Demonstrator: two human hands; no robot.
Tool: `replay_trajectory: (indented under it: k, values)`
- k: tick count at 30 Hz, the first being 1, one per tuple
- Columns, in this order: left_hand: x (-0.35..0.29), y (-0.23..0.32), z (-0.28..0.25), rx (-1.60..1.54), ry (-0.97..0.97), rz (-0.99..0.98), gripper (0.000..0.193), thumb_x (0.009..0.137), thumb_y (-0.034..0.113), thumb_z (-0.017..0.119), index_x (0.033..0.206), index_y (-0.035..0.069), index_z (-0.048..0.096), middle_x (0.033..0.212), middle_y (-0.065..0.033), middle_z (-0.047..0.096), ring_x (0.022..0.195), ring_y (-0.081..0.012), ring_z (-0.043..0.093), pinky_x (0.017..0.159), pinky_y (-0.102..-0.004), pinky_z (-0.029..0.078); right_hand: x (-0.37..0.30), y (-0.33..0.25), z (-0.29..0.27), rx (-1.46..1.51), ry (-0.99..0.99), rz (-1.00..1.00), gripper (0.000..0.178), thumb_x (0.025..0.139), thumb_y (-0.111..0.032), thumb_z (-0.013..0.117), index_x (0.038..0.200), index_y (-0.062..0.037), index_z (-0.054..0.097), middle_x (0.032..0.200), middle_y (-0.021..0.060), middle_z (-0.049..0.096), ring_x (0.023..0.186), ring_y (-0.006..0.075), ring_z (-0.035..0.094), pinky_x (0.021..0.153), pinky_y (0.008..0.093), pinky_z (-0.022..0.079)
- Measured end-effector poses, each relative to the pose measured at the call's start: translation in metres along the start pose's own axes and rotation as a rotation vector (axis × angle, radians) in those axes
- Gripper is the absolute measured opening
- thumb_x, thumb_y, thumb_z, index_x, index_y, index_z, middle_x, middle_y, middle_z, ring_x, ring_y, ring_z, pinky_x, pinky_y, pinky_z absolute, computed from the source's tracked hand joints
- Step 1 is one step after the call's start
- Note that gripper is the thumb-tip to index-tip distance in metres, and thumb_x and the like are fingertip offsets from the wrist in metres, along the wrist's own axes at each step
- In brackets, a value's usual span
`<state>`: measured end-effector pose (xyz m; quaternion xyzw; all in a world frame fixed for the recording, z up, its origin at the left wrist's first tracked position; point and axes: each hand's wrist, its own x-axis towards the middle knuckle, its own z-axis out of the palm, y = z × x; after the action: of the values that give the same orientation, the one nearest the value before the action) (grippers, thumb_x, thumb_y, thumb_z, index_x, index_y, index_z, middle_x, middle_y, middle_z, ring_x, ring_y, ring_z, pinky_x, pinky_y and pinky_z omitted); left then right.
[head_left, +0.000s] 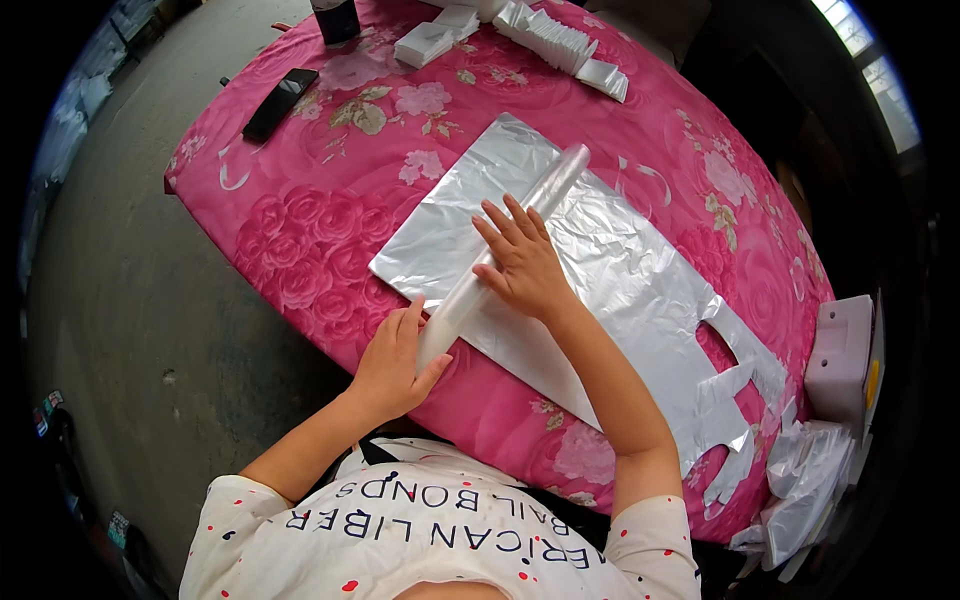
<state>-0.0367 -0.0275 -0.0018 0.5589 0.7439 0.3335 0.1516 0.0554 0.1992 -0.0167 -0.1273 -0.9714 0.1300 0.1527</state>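
A stack of silvery plastic bags [625, 265] lies flat and slanted across the table, its handle cut-outs toward the lower right. Across the stack rests a roll of clear plastic [557, 185], tilted from upper right to lower left. My left hand [388, 365] grips the roll's near end, thumb on one side and fingers on the other. Farther up, my right hand [522, 258] lies on the roll with its fingers stretched out and spread. The part of the roll beneath that palm is hidden.
A pink floral cloth covers the round-edged table [330, 240]. At its far side are a black phone [280, 104], a dark cup-like container [337, 22], white folded packets [436, 38] and a row of white folded pieces [560, 45]. A pale box [838, 360] and clear plastic bags [806, 480] stand at the right edge.
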Motion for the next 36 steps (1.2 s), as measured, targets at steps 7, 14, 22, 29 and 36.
replay_trajectory:
  k: [7,14,22,29,36]
  values:
    - [0.015,-0.016,-0.017,0.144,-0.037,-0.322,0.098,0.067,0.019,0.076,0.138,-0.005,0.013,0.104,-0.0226,0.052,0.093,-0.0341,0.056,0.08,-0.0382,0.046,0.062,-0.047,0.057,0.298,0.524,0.468,0.072,0.08,-0.02,0.055,0.137,0.0051,0.02,0.142,0.0233,0.021,0.134,0.0363,0.018,0.11,0.0452,0.012]
    - [0.005,-0.003,-0.019,-0.848,-0.112,-0.378,0.06,0.072,0.02,0.075,0.121,-0.004,0.049,0.099,-0.0068,0.061,0.089,-0.0163,0.061,0.076,-0.0285,0.049,0.038,-0.081,0.015,1.519,0.625,0.716,0.084,0.078,-0.026,0.064,0.137,0.0048,0.013,0.132,0.0231,0.034,0.12,0.0312,0.041,0.099,0.0383,0.036]
    - [0.015,0.027,0.002,-2.168,-0.935,-0.373,0.077,0.08,0.043,0.057,0.132,-0.008,0.031,0.109,-0.0208,0.057,0.081,-0.0223,0.063,0.065,-0.0313,0.053,-0.013,-0.077,-0.066,1.907,0.358,0.591,0.069,0.073,-0.028,0.068,0.125,0.0023,0.035,0.086,0.0092,0.058,0.082,0.0181,0.059,0.076,0.033,0.05]
    - [0.021,0.06,0.005,-1.312,-0.73,-0.363,0.049,0.075,0.018,0.067,0.117,0.001,0.047,0.087,-0.0075,0.06,0.079,-0.0144,0.059,0.069,-0.0302,0.049,-0.038,-0.07,-0.088,1.628,0.414,0.591,0.069,0.072,-0.027,0.071,0.122,0.0055,0.036,0.085,0.0098,0.059,0.081,0.0182,0.06,0.074,0.0319,0.049]
    - [0.02,0.076,0.016,-0.836,-0.441,-0.335,0.038,0.072,0.016,0.068,0.103,0.001,0.054,0.084,-0.0065,0.06,0.075,-0.0138,0.059,0.069,-0.0299,0.047,-0.062,-0.066,-0.089,1.589,0.439,0.61,0.061,0.073,-0.032,0.074,0.115,0.0023,0.045,0.087,0.0069,0.058,0.081,0.0159,0.058,0.074,0.0286,0.046]
